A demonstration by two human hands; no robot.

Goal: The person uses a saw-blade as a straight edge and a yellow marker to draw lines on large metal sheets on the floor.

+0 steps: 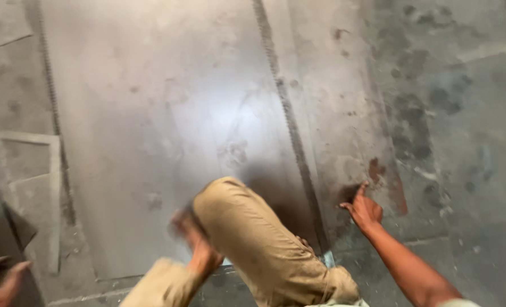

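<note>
Grey sheet metal point(167, 113) lies flat on the floor. The right hand point(365, 209) is braced on it, fingers spread, gripping nothing. The left hand point(193, 236) is blurred beside the knee point(236, 210); its grip cannot be told.

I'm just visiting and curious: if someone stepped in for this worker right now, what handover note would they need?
Right hand: open, holding nothing, fingertips on the metal sheet just right of the dark seam, beside a rust-red stain.
Left hand: blurred, low beside the bent knee; its grip cannot be told.
The sheet lies flat on the floor, with the worker crouched at its near edge.
Another hand shows at the lower left corner; whose it is is unclear.
Done: no visible marks or cuts that I can tell.
Left: no tool is in hand; whatever happens at the stain has not started.
</note>
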